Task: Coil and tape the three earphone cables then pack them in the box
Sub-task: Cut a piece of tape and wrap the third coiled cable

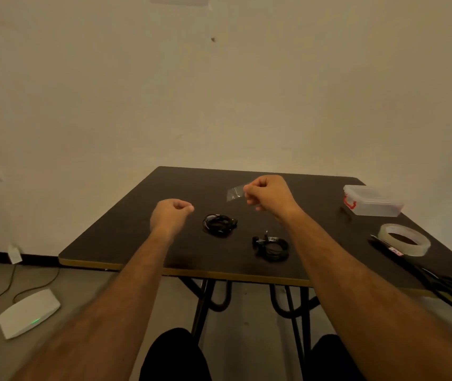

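Two black coiled earphone cables (219, 224) (270, 248) at table (126, 226) centre; right hand (270, 196) pinches tape strip (235, 192) at twelve o'clock, likely for binding; left hand (170, 215) fisted, apparently empty; closed box (371, 200), tape roll (404, 239) at three o'clock.

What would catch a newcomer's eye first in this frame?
Two bare forearms reach over the dark table: the left hand is a closed fist, and the right hand pinches a clear strip of tape in the air. Between them lie two coiled black earphone cables. At the right edge sit a closed clear box, a tape roll and black scissors.
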`<state>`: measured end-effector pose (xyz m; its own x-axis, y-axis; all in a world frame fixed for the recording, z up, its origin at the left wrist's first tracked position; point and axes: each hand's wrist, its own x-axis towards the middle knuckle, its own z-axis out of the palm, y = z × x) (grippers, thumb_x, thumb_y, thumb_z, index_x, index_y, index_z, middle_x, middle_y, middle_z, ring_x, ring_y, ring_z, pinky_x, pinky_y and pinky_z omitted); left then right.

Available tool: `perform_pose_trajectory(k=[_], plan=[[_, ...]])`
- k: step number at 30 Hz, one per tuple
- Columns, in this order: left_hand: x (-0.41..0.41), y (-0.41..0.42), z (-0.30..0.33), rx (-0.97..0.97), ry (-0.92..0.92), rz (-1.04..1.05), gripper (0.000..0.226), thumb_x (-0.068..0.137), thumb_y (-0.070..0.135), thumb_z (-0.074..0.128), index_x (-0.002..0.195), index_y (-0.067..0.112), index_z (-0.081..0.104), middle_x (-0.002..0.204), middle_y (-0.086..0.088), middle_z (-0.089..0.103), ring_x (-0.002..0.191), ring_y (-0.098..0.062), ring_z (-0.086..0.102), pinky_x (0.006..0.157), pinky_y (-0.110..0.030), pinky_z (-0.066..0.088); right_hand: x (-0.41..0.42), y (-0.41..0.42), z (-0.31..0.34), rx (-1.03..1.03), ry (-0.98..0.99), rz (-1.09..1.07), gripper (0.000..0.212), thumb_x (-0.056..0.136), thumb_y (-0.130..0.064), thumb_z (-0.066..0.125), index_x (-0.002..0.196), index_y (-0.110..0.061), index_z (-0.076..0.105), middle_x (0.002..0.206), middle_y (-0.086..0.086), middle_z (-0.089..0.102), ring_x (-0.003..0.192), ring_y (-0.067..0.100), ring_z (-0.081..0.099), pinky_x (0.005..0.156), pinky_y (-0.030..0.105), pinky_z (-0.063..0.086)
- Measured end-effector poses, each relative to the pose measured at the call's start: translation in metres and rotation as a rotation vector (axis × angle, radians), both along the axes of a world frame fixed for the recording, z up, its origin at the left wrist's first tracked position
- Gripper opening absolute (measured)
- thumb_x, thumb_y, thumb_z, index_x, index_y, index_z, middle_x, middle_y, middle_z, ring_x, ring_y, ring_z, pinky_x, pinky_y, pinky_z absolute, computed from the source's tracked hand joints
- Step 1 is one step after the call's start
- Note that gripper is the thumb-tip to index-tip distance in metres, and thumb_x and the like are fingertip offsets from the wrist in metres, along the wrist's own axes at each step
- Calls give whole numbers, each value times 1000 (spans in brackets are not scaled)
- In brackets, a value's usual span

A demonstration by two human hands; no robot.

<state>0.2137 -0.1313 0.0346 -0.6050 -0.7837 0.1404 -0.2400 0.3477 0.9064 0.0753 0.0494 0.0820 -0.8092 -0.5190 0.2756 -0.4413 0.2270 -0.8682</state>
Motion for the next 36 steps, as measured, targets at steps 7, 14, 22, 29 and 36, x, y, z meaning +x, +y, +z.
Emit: perform_pose_trajectory(k=[7,14,22,29,36], plan=[[-48,-11,-3,-402,-334,-159,31,94,25,65,125,23,66,120,0,69,109,-16,62,93,-34,49,-27,-15,-13,103,12,-50,13,93,-20,64,84,-11,69,82,6,75,72,12,71,60,27,57],[-99,-19,8,-670,-708,-458,45,92,20,67,136,25,57,141,-2,55,127,-21,52,110,-42,42,-49,-16,-21,159,45,-69,13,91,-21,68,79,-18,64,79,4,73,75,13,71,61,25,55],[-120,-35,-3,-751,-800,-585,29,90,28,69,119,24,69,119,5,67,107,-15,60,94,-35,50,-63,-24,-27,221,86,-35,12,92,-23,67,82,-23,60,84,0,70,80,12,69,72,29,57],[-122,-35,-6,-694,-773,-556,6,90,27,69,95,25,68,97,8,65,93,-11,60,87,-32,51,-62,-34,-37,248,38,3,12,91,-24,67,95,-22,57,96,0,67,80,10,67,69,27,54],[-107,-22,-7,-816,-739,-527,12,96,27,61,104,21,65,100,2,64,94,-16,61,88,-36,52,-52,-51,-47,256,-7,39,40,85,-24,74,113,-23,45,100,4,64,90,16,64,71,28,52]])
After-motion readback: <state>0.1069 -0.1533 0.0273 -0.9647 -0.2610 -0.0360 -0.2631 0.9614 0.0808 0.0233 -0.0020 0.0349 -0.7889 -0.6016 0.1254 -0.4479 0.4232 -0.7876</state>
